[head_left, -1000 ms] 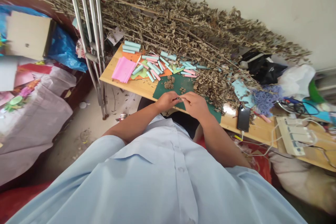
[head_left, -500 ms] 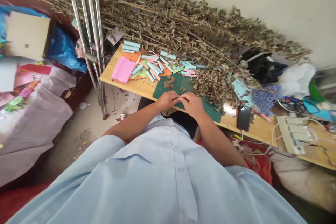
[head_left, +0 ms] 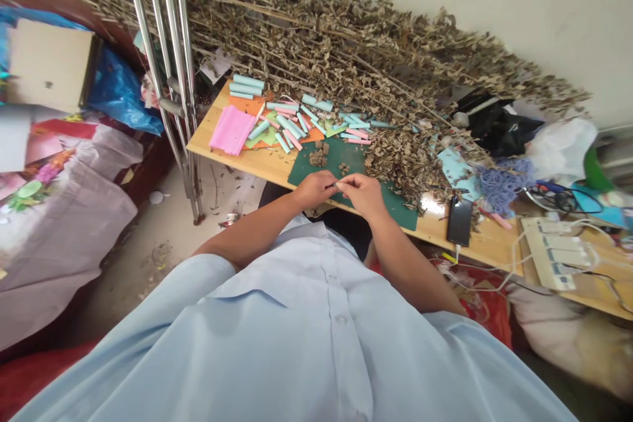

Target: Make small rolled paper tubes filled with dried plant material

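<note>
My left hand (head_left: pixel 315 189) and my right hand (head_left: pixel 362 194) meet over the front edge of a dark green mat (head_left: pixel 403 210). Fingers of both are pinched together around something small and dark, too small to name. Just beyond them on the mat lie a clump of crumbled brown plant matter (head_left: pixel 319 153) and a smaller clump (head_left: pixel 343 169). To the right a heap of dried leaves (head_left: pixel 395 161) covers part of the mat. Farther left are several rolled blue and pink paper tubes (head_left: pixel 289 125) and a pink paper stack (head_left: pixel 232 130).
Long dried plant stalks (head_left: pixel 316 33) fill the back of the wooden table (head_left: pixel 208 142). Metal crutches (head_left: pixel 171 46) lean at its left end. On the right are a phone (head_left: pixel 459 221), blue yarn (head_left: pixel 504 186), a power strip (head_left: pixel 548 254) with cables and a white plastic bag (head_left: pixel 561 148).
Both hands stay together in nearly the same place, with only a slight shift of the fingers. Nothing else on the table has visibly moved.
</note>
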A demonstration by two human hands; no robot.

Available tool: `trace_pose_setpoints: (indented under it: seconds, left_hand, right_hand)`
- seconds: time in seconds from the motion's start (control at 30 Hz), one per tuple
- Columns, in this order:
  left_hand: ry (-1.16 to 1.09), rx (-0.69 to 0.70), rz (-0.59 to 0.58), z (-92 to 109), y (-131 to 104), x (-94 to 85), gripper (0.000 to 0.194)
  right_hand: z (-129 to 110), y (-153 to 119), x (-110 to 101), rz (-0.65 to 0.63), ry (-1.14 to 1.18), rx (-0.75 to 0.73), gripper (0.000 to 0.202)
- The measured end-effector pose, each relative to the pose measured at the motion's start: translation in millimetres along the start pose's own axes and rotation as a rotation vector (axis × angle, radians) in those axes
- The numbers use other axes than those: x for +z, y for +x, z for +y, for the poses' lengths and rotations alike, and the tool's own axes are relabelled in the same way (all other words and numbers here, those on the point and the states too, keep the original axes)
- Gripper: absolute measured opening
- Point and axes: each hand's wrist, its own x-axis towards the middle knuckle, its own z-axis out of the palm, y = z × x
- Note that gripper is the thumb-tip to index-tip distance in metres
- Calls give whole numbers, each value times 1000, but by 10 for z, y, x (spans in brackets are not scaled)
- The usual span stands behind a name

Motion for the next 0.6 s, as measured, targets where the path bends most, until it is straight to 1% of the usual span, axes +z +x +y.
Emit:
trace_pose_setpoints:
  seconds: [0.1, 0.17, 0.23, 0.33, 0.4, 0.47, 0.6]
  left_hand:
    - [5, 0, 3, -6, 2, 4, 32]
    - [-6, -2, 1, -7, 3, 1, 30]
    - [-20, -3, -5, -5, 3, -5, 29]
    - [-32, -3, -5, 5, 0, -18, 27]
    - [-39, -5, -5, 11, 0, -24, 25]
    - [-43, -15, -10, 16, 2, -26, 23]
    - [-48, -20, -5, 18, 8, -21, 22]
  right_hand:
    - [89, -9, 11, 28, 39, 1, 27]
    - [138, -33, 0, 52, 48, -31, 30]
    - [166, -76, -23, 66, -3, -144, 29]
    - [179, -166, -53, 69, -155, -405, 25]
    - [184, -221, -55, 76, -222, -526, 25]
    - [191, -258, -44, 81, -258, -579, 26]
    - [194, -272, -23, 85, -361, -638, 30]
